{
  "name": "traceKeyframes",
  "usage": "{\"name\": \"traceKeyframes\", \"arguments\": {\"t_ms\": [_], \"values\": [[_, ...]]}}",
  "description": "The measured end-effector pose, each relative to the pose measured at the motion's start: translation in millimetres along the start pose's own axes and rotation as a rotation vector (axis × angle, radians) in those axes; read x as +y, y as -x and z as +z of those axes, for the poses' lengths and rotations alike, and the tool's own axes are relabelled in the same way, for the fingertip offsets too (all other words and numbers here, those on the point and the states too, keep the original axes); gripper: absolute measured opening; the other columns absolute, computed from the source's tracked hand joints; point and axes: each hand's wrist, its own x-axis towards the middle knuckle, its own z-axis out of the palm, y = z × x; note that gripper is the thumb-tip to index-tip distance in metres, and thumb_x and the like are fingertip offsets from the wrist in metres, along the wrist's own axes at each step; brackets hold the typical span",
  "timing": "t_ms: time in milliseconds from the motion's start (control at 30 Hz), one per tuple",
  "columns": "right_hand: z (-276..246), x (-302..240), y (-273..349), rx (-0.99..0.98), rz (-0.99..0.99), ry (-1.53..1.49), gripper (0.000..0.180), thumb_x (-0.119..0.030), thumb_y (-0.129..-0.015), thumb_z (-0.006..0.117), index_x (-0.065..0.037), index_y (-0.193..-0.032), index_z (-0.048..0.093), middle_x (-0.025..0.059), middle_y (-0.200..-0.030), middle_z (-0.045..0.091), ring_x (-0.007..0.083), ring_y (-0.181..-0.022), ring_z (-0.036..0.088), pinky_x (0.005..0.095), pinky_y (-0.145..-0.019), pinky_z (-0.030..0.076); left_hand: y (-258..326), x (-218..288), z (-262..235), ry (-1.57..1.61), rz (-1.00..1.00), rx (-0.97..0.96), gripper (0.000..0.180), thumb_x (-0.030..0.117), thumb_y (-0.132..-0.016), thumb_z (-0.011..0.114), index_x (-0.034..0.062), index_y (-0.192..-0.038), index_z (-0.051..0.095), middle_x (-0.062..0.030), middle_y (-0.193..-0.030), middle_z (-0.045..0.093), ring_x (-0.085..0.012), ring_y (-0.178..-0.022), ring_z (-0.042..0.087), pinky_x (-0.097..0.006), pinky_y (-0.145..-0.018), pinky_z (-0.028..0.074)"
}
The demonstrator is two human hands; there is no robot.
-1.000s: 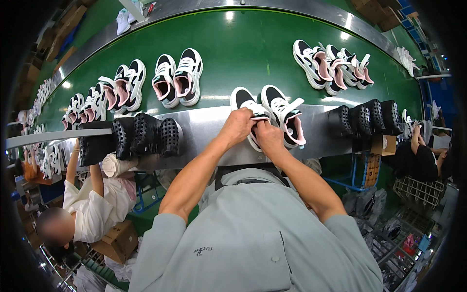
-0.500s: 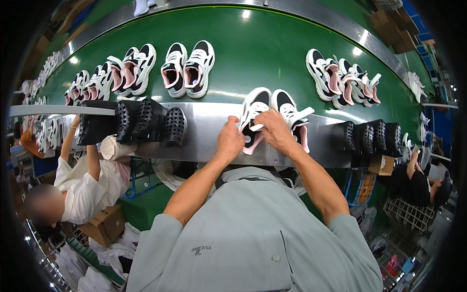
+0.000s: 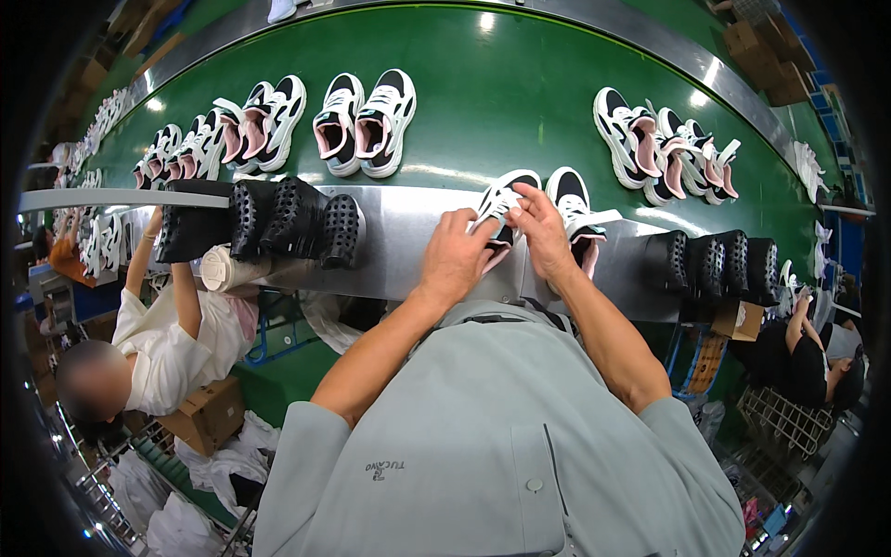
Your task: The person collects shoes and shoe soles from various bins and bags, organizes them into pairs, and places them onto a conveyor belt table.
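Note:
A white and black sneaker [image 3: 511,182] with pink lining rests toe-away on the metal ledge in front of me. My left hand [image 3: 455,252] is closed on its left side, fingers curled over the collar. Above its lacing, my right hand [image 3: 541,232] pinches with thumb and fingertips at the white shoelace; the exact bit between them is partly hidden. Just to the right stands the matching sneaker [image 3: 568,189], partly behind my right wrist, with a white strip [image 3: 595,221] sticking out across its opening.
Pairs of similar sneakers [image 3: 385,121] stand on the green conveyor belt [image 3: 501,102], with more to the right [image 3: 624,130]. Black perforated blocks [image 3: 343,230] line the metal ledge [image 3: 418,209] at left, others [image 3: 707,265] at right. A lidded cup [image 3: 221,268] stands near a co-worker [image 3: 176,357].
My right hand has moved up from the sneaker's opening to its lacing. My left hand has shifted onto the collar. The view has turned slightly, so most things appear further right.

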Motion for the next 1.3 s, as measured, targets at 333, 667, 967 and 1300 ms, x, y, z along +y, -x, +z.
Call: {"name": "traceKeyframes", "arguments": {"t_ms": [333, 667, 967, 1300], "values": [[-33, 5, 2, -0.108, 0.176, -0.008, 0.023, -0.009, -0.095, 0.064, 0.001, -0.114, 0.059, 0.001, -0.081, 0.059, 0.0094, -0.07, 0.054, 0.0257, -0.064, 0.044, -13, -22, 13, -0.194, 0.605, -0.254, 0.017, 0.015, -0.076, 0.066, 0.0056, -0.09, 0.068, -0.0059, -0.089, 0.056, -0.0249, -0.087, 0.055, -0.038, -0.078, 0.047], [-17, -35, -17, -0.235, -0.187, 0.744, 0.023, -0.022, -0.094, 0.07, 0.0, -0.097, 0.07, -0.0002, -0.081, 0.061, 0.0106, -0.077, 0.053, 0.0277, -0.071, 0.044, 13, -10, -7, 0.002, -0.454, -0.322, 0.045, 0.023, -0.082, 0.068, 0.0037, -0.122, 0.057, -0.0184, -0.106, 0.063, -0.0394, -0.095, 0.063, -0.047, -0.074, 0.053], [-15, -79, -21, -0.407, 0.189, 0.629, 0.02, -0.022, -0.093, 0.07, -0.003, -0.096, 0.064, 0.0001, -0.078, 0.061, 0.0078, -0.069, 0.056, 0.0241, -0.06, 0.045, 22, -28, 33, 0.692, -1.251, -0.402, 0.065, 0.011, -0.082, 0.065, 0.0162, -0.144, 0.045, -0.0159, -0.125, 0.062, -0.0342, -0.099, 0.065, -0.05, -0.068, 0.057], [-4, -102, 5, -0.601, -0.14, 0.721, 0.018, -0.017, -0.095, 0.067, 0.001, -0.091, 0.065, 0.0032, -0.073, 0.06, 0.0104, -0.065, 0.054, 0.0278, -0.058, 0.044, -3, -7, -26, -0.094, -0.341, 0.001, 0.078, -0.011, -0.071, 0.063, 0.0201, -0.141, 0.051, -0.0274, -0.123, 0.049, -0.0458, -0.114, 0.051, -0.048, -0.1, 0.045]]}}
